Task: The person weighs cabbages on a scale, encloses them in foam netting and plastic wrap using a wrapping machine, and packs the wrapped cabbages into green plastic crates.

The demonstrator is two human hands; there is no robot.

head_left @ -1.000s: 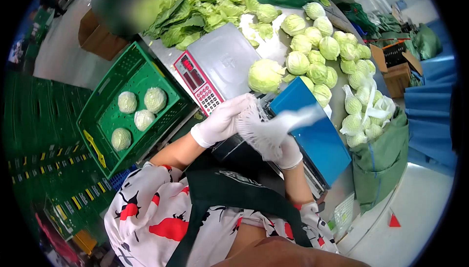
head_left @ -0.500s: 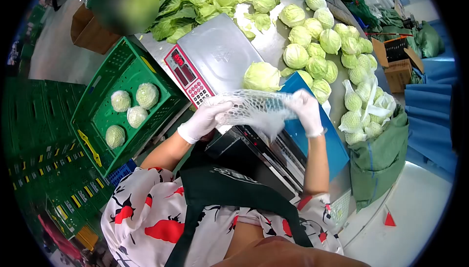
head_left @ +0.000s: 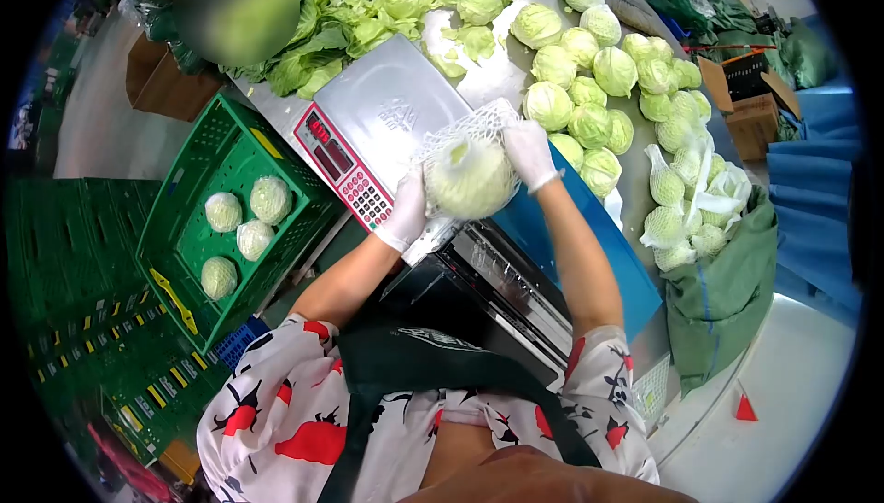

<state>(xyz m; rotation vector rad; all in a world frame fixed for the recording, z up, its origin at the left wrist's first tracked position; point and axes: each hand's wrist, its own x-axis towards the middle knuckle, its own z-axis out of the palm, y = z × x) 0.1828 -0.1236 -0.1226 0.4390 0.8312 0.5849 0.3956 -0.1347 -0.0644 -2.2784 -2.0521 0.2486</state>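
A pale green cabbage sits inside a white foam net sleeve, just off the near corner of the scale. My left hand, in a white glove, grips the left side of the netted cabbage. On the other side, my gloved right hand is closed on the sleeve's upper right edge. The stretched mesh covers most of the cabbage. Parts of the fingers are hidden behind the mesh. Behind it lies the steel plate of a digital scale with a red-framed keypad.
On the left stands a green crate holding several netted cabbages. Bare cabbages are piled at the right, beside netted ones and a green sack. Loose leaves cover the back of the table. A blue panel lies nearby.
The cabbage that lay by the scale's edge is now inside the foam net. Both hands have moved from stretching the bare net to holding it around the cabbage.
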